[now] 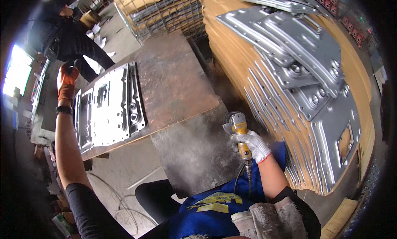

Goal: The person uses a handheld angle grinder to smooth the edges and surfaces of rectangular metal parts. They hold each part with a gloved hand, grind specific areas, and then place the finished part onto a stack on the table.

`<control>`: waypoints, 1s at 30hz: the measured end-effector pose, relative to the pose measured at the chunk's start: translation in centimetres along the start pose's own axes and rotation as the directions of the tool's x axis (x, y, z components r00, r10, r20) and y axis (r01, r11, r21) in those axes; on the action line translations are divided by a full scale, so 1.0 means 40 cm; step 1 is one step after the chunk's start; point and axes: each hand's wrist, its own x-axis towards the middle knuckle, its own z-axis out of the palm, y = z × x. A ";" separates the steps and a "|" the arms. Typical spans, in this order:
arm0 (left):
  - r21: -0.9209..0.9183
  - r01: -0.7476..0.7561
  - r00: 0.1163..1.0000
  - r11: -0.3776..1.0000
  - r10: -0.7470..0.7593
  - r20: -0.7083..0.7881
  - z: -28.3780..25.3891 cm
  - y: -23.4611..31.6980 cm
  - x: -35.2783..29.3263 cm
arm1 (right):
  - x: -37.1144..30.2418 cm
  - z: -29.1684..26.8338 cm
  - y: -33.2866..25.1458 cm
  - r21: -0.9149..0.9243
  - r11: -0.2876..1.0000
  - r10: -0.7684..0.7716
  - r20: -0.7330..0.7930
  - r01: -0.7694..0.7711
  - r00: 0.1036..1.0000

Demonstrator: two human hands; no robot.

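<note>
My right hand (pixel 253 144), in a white knit glove, is closed round the yellow body of an angle grinder (pixel 239 127). The grinder's head points away from me, above the right edge of a dark metal sheet, and its cable runs down toward my apron. My left hand (pixel 67 80), in an orange glove with dark fingertips, is raised at the far left corner of the table. Its fingers are curled; what they hold, if anything, is hidden. Beside that hand, bright stamped metal plates (pixel 109 106) lie on the worn table (pixel 173 80).
At right stands a tall stack of brown cardboard sheets (pixel 225 44) and grey stamped plates (pixel 306 44). The dark metal sheet (pixel 194 156) slopes in front of my lap. Behind the table is a wire cage (pixel 153 11). Another person (pixel 62 32) stands far left. A hose (pixel 120 197) loops on the floor.
</note>
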 end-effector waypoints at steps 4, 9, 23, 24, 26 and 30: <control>-0.245 -0.430 0.899 0.869 0.387 -0.206 -0.094 0.380 0.015 | -0.015 0.025 -0.004 -0.074 0.996 -0.045 -0.038 0.042 0.998; -0.445 -0.567 0.774 0.693 0.633 -0.001 -0.088 0.963 -0.167 | -0.068 -0.069 0.041 -0.071 0.997 -0.048 -0.091 0.041 0.995; -0.420 -0.803 0.463 0.423 0.886 0.008 0.107 1.842 -0.339 | -0.153 -0.058 -0.036 -0.308 0.946 -0.114 -0.037 0.098 0.993; -0.495 -0.808 0.393 0.319 0.918 -0.050 0.106 1.886 -0.380 | -0.153 -0.060 -0.033 -0.331 0.935 -0.141 -0.023 0.126 0.990; -0.557 -0.803 0.320 0.211 0.942 -0.105 0.052 2.015 -0.523 | -0.144 -0.089 -0.039 -0.292 0.947 -0.129 0.036 0.134 0.991; -0.889 -0.435 0.033 0.147 0.989 0.147 -0.026 2.090 -0.785 | -0.023 -0.084 0.038 -0.243 0.903 -0.370 -0.023 0.354 0.929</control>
